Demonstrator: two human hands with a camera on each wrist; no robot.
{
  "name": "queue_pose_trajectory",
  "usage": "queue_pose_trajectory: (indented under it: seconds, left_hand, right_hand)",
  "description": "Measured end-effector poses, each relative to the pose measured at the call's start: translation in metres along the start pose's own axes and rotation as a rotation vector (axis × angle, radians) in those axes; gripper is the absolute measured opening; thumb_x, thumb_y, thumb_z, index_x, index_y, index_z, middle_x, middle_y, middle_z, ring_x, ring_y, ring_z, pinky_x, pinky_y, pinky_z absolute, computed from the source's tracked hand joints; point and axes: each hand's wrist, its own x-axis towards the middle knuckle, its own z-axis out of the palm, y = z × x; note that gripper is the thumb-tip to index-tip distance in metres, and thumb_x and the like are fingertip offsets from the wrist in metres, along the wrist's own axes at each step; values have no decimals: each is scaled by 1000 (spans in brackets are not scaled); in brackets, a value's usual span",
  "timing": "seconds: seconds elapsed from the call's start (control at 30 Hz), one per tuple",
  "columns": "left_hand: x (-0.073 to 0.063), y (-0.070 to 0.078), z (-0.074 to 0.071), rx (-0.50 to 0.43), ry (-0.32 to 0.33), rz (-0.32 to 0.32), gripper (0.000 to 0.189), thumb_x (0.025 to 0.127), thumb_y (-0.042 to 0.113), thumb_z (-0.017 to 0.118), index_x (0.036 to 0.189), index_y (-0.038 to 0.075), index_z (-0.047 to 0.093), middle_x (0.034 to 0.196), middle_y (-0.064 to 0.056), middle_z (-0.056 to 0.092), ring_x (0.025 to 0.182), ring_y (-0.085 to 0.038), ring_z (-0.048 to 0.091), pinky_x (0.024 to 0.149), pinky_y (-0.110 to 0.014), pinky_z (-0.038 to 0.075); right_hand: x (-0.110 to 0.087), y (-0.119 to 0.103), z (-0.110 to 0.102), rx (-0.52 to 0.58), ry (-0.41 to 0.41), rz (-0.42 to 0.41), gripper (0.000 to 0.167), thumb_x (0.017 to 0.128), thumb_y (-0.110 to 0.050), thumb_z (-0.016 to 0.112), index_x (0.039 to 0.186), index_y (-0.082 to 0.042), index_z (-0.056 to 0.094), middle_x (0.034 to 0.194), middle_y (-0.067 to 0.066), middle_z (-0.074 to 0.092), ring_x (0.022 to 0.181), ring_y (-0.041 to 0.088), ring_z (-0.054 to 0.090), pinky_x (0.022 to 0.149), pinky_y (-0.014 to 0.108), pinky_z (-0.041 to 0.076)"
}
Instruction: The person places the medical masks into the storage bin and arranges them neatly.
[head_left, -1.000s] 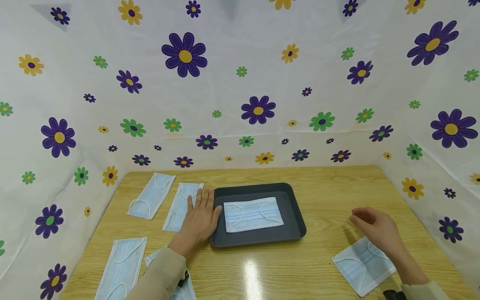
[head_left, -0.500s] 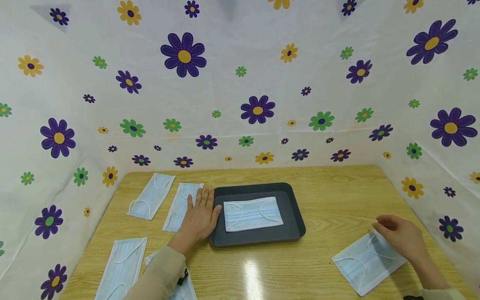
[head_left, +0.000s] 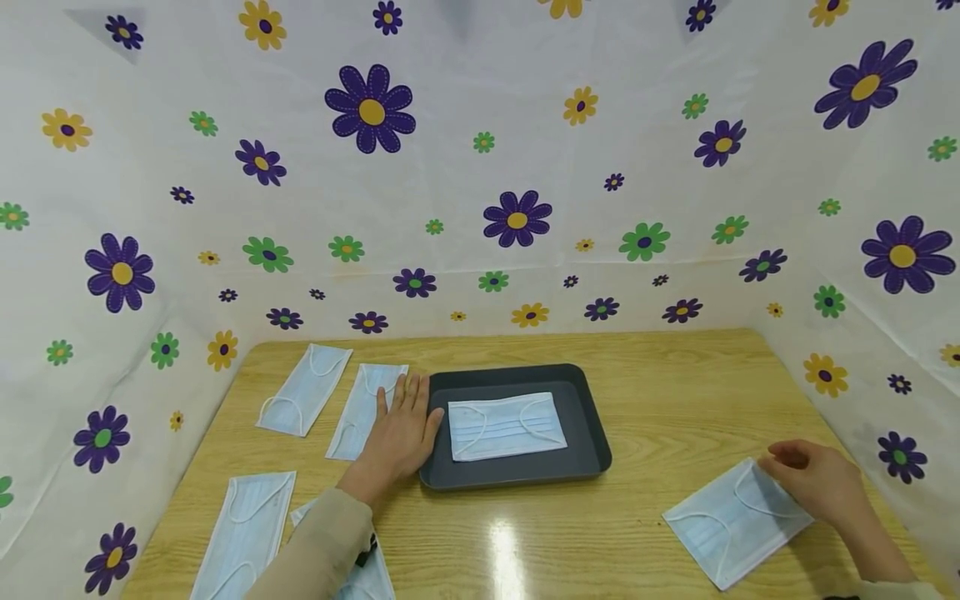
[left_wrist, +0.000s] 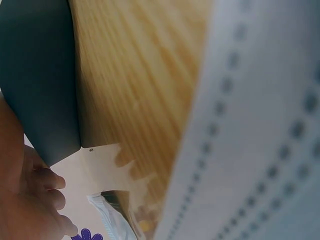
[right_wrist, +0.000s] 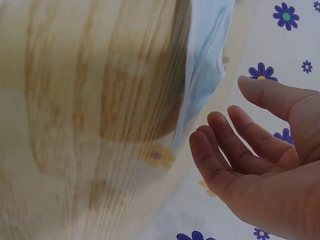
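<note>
My left hand (head_left: 397, 433) lies at the left edge of a dark grey tray (head_left: 590, 454), fingers straight. A pale blue face mask (head_left: 506, 427) lies flat inside the tray. Under and beside that hand is a second mask (head_left: 356, 425). On the right, my right hand (head_left: 821, 483) hovers at the upper right end of another mask (head_left: 727, 525). Its fingers bend loosely; in the right wrist view a gap shows between thumb and fingertips (right_wrist: 217, 120), with nothing in it. That mask (right_wrist: 205, 60) appears beyond them.
More masks lie at the left: one at the back (head_left: 303, 390), one near the front (head_left: 243, 533), and one (head_left: 367, 575) partly hidden by my left sleeve (head_left: 318, 546). A flower-printed cloth (head_left: 450, 167) stands around the back and sides of the wooden table (head_left: 660, 383).
My right hand has moved rightward and slightly nearer, to the right mask's far end. My left hand, the tray and the masks stay in place.
</note>
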Motion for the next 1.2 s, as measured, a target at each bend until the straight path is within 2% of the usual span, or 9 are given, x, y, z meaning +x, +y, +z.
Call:
queue_pose_trajectory:
  seconds: [0.2, 0.43, 0.6, 0.83, 1.0, 1.2]
  left_hand:
    - [-1, 2, -1, -2, -3, 2, 69, 115, 42, 32, 165, -5, 22, 172, -26, 23, 162, -46, 15, 127, -72, 8]
    - [-1, 2, 0, -4, -6, -4, 70, 115, 42, 32, 165, -5, 21, 173, -26, 23, 163, -46, 15, 128, -71, 7]
    - [-1, 0, 1, -7, -8, -9, 70, 115, 42, 32, 166, -4, 20, 173, -25, 22, 163, -45, 14, 128, -71, 7]
    - [0, -2, 1, -6, -16, -6, 70, 115, 43, 30, 166, -4, 19, 173, -25, 21, 163, -45, 14, 128, -71, 9]
    - [0, -2, 1, -7, -15, -7, 70, 115, 43, 31, 166, -4, 19, 173, -26, 22, 163, -45, 15, 128, -71, 9]
    - [1, -1, 2, -11, -13, -7, 70, 115, 43, 31, 166, -4, 20, 172, -26, 24, 163, -45, 16, 128, -71, 10]
  right_hand:
    - [-3, 4, 1, -3, -16, 8, 49, 101, -30, 69, 116, 17, 66, 103, 31, 74, 87, 35, 71, 66, 27, 50]
    - [-2, 9, 3, -4, -9, 18, 48, 98, -28, 74, 116, 16, 67, 98, 24, 76, 82, 22, 70, 64, 21, 47]
    - [0, 12, 4, -3, -35, 34, 49, 96, -29, 76, 113, 16, 67, 94, 17, 74, 81, 16, 64, 65, 24, 47]
    - [0, 10, 4, 10, -134, 86, 39, 99, -28, 71, 104, 11, 71, 90, 13, 73, 79, 16, 61, 68, 31, 47]
    - [-1, 7, 5, 2, -156, 83, 31, 100, -23, 69, 96, 7, 73, 87, 10, 74, 77, 15, 61, 67, 32, 47]
    - [-1, 7, 6, -5, -167, 71, 33, 102, -23, 65, 97, 8, 72, 87, 10, 74, 77, 15, 62, 67, 33, 49]
